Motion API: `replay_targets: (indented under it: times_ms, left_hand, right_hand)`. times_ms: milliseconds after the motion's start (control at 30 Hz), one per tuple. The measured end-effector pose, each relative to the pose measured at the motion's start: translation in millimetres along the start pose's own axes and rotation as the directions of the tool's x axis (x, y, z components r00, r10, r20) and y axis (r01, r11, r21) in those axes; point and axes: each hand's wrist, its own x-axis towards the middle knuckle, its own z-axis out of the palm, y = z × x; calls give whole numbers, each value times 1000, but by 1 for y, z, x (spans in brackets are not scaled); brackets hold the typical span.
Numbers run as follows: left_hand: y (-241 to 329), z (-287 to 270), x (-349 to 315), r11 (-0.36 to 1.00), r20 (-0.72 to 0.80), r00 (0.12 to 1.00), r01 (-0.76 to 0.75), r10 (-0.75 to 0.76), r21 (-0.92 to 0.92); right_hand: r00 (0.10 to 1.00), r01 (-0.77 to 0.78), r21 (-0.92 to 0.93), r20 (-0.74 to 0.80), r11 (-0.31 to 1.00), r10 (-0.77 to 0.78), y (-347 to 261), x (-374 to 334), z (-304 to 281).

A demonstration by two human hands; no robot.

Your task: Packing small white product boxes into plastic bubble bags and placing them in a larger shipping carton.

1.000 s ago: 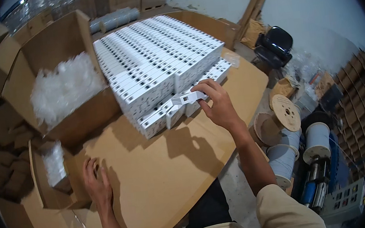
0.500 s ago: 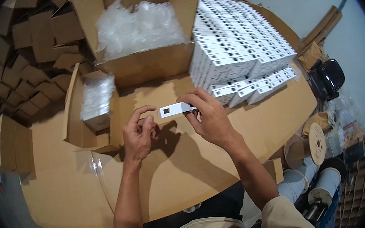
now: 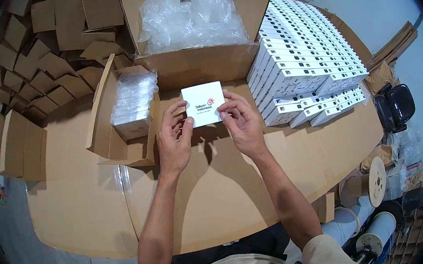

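Observation:
A small square white box (image 3: 200, 94) with a red and dark printed mark is held up over the cardboard-covered table, its broad face toward me. My left hand (image 3: 175, 136) grips its left edge between thumb and fingers. On the opposite edge, my right hand (image 3: 243, 123) pinches it the same way. To the left stands an open brown carton (image 3: 139, 155) holding a row of bubble-wrapped boxes (image 3: 135, 99). Many similar white boxes (image 3: 307, 65) are stacked in tight rows at the right.
Behind my hands, a large open carton (image 3: 199, 66) is filled with clear bubble wrap (image 3: 192, 20). Another open carton (image 3: 22, 146) stands at the table's left end. Folded brown cartons (image 3: 44, 57) are piled at the far left. Cable spools (image 3: 376, 181) and a black chair (image 3: 395, 105) lie beyond the right edge.
The white box has turned from its narrow side to its broad printed face. My left hand, earlier apart from it, now grips it too. The view has shifted slightly.

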Motion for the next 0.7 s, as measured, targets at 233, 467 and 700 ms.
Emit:
replay_targets:
  times_ms: [233, 467, 700]
  left_hand:
    - [-14, 2, 0, 979, -2, 999, -39, 40, 202]
    - [-20, -2, -1, 898, 81, 996, -74, 43, 434]
    - [-19, 0, -3, 873, 73, 995, -88, 60, 479]
  right_hand:
    - [996, -73, 92, -38, 993, 77, 32, -3, -4]
    - [998, -69, -162, -21, 984, 67, 39, -9, -12]
    - [993, -119, -151, -14, 981, 118, 36, -10, -15]
